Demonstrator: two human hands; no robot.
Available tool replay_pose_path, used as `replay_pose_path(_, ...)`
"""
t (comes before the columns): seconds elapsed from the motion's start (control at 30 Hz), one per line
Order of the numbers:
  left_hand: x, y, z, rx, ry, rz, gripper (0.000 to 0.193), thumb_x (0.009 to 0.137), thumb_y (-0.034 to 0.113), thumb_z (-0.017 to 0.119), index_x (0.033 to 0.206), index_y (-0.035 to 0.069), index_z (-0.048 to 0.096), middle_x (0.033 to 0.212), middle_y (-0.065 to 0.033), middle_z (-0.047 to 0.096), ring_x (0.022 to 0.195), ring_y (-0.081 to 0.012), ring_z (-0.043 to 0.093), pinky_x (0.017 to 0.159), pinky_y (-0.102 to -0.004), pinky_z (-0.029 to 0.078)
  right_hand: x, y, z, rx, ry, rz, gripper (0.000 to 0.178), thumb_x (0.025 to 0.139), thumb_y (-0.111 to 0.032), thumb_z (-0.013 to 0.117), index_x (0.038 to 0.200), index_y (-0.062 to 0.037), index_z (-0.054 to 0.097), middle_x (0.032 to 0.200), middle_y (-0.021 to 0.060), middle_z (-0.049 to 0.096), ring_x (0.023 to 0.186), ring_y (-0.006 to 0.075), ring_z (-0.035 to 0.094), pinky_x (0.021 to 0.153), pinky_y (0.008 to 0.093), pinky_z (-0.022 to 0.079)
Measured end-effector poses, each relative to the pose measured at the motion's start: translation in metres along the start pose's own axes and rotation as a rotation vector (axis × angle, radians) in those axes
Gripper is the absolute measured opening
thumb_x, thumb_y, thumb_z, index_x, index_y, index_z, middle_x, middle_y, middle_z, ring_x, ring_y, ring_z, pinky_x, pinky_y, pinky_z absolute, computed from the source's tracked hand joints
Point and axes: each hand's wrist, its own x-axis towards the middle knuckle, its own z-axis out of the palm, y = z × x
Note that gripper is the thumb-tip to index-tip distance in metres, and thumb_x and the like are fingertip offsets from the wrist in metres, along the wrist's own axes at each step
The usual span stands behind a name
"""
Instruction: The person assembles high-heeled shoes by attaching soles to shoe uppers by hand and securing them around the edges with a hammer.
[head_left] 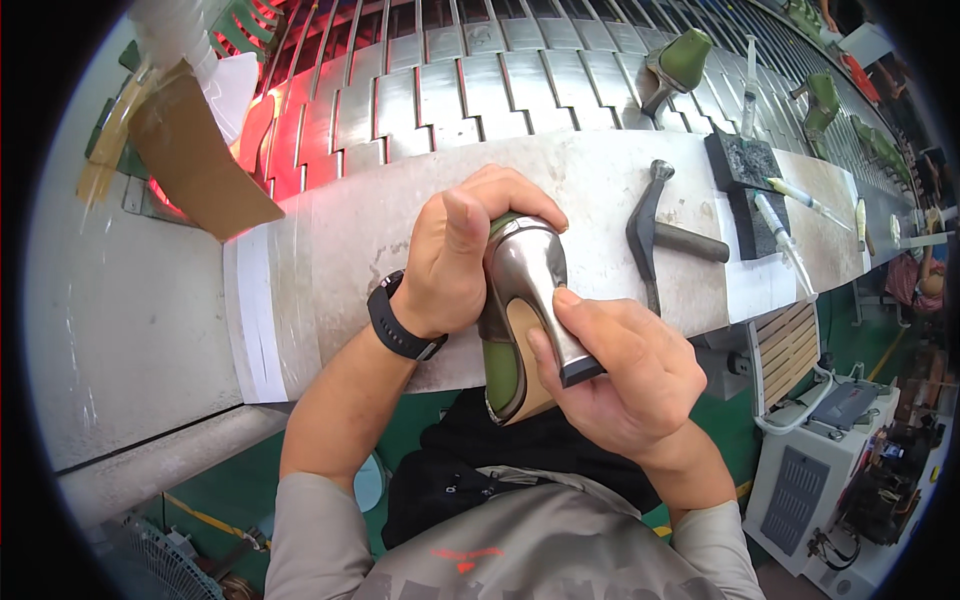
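Observation:
A green high-heeled shoe (503, 372) is held over the near edge of the worktable, its sole facing me and its toe pointing down. Its metallic heel (537, 275) tapers to a dark tip. My left hand (468, 255) wraps round the back of the shoe, thumb raised and fingers curled over the far side. Between thumb and fingers, my right hand (630, 370) pinches the narrow part of the heel close to its tip. A hammer (650, 235) with a dark head and short handle lies on the table right of the shoe.
A slatted metal conveyor (480, 88) runs behind the table, carrying another green heeled shoe (680, 65) and more farther right. Syringes (785, 240) lie by a black block (740, 165). Cardboard (195, 150) hangs at left; a machine (820, 460) stands lower right.

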Motion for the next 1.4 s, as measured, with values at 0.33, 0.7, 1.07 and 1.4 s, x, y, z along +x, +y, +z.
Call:
replay_pose_path(0.33, 0.001, -0.006, -0.013, -0.372, 0.007, -0.119, 0.027, 0.095, 0.021, 0.063, 0.098, -0.004, 0.073, 0.098, -0.0120, 0.075, 0.093, -0.0194, 0.067, 0.091, -0.0322, 0.051, 0.013, 0.021, 0.014, 0.043, -0.055, -0.054, 0.033, 0.077, 0.004, 0.081, 0.109, 0.0004, 0.075, 0.083, 0.0067, 0.070, 0.067, 0.0213, 0.064, 0.059, 0.0360, 0.051)
replay_pose_path(0.7, 0.022, 0.019, 0.011, -0.043, 0.004, -0.176, 0.029, 0.103, 0.023, 0.063, 0.102, -0.002, 0.077, 0.079, -0.0014, 0.069, 0.074, -0.0066, 0.058, 0.070, -0.0250, 0.049, 0.044, -0.004, -0.043, 0.095, -0.434, 0.442, 0.028, 0.101, -0.021, 0.073, 0.101, 0.0069, 0.073, 0.072, 0.0125, 0.070, 0.071, 0.0140, 0.072, 0.060, 0.0301, 0.052)
replay_pose_path(1.07, 0.029, -0.009, 0.025, 0.044, -0.030, -0.139, 0.052, 0.116, 0.033, 0.041, 0.107, -0.005, 0.075, 0.080, -0.0020, 0.069, 0.073, -0.0082, 0.058, 0.072, -0.0247, 0.047, 0.043, 0.035, -0.034, -0.437, -0.513, 0.178, 0.030, 0.094, -0.022, 0.071, 0.078, 0.0031, 0.072, 0.068, 0.0222, 0.067, 0.068, 0.0433, 0.070, 0.067, 0.0509, 0.057)
replay_pose_path(1.4, 0.026, -0.007, 0.024, 0.130, 0.007, -0.115, 0.041, 0.112, 0.032, 0.054, 0.101, -0.001, 0.075, 0.081, -0.0012, 0.070, 0.074, -0.0055, 0.059, 0.068, -0.0236, 0.048, 0.041, 0.040, -0.030, -0.275, -0.464, 0.204, 0.027, 0.092, -0.020, 0.077, 0.087, 0.0051, 0.069, 0.070, 0.0160, 0.063, 0.063, 0.0254, 0.061, 0.062, 0.0377, 0.048)
